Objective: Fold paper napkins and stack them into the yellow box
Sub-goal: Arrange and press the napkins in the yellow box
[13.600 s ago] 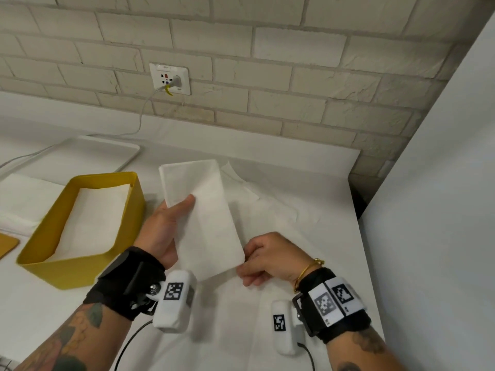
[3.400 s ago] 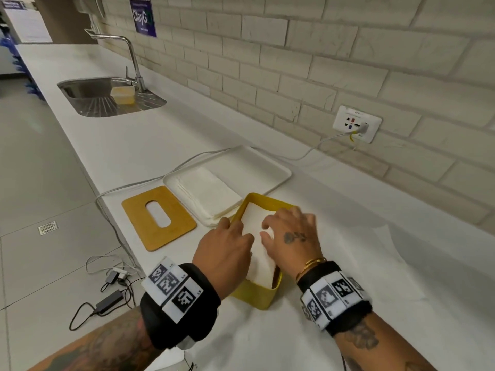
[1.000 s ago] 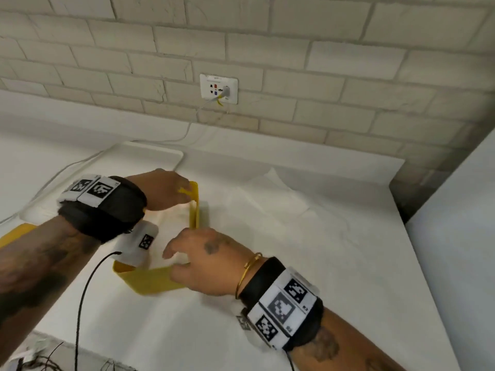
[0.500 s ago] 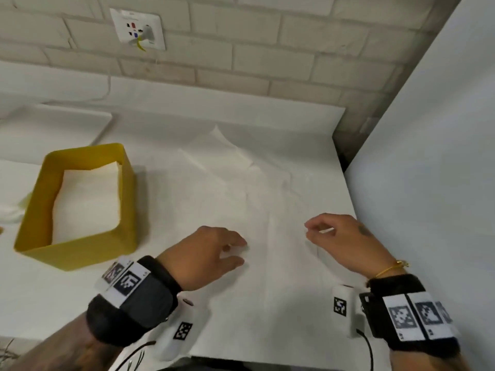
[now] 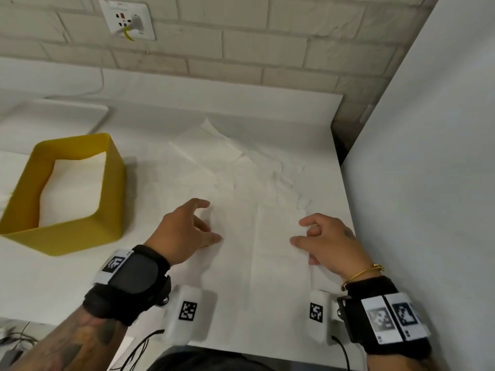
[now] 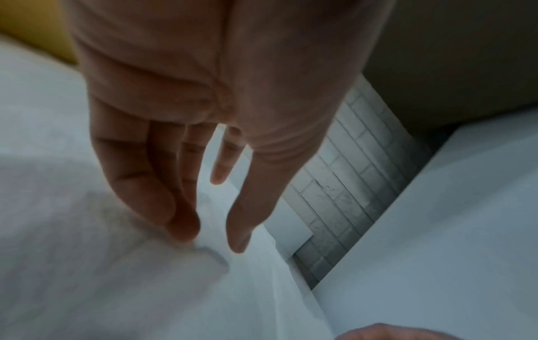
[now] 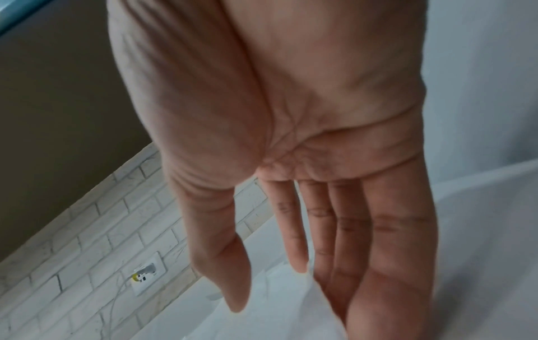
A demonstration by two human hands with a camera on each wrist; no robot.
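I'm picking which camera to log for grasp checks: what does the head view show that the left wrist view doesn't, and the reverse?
Only the head view shows the right hand whole, the full yellow box with folded napkins inside, the wall socket and both wrist bands.

Only the left wrist view shows the palm side of the left hand, its fingertips straight at a raised crease in the paper.

Both show the left hand, the unfolded napkin on the counter, the brick wall and some yellow of the box.

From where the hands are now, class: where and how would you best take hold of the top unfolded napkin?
Probably pinch the unfolded napkin at its left and right edges, left hand and right hand coming from above: it lies flat and thin.
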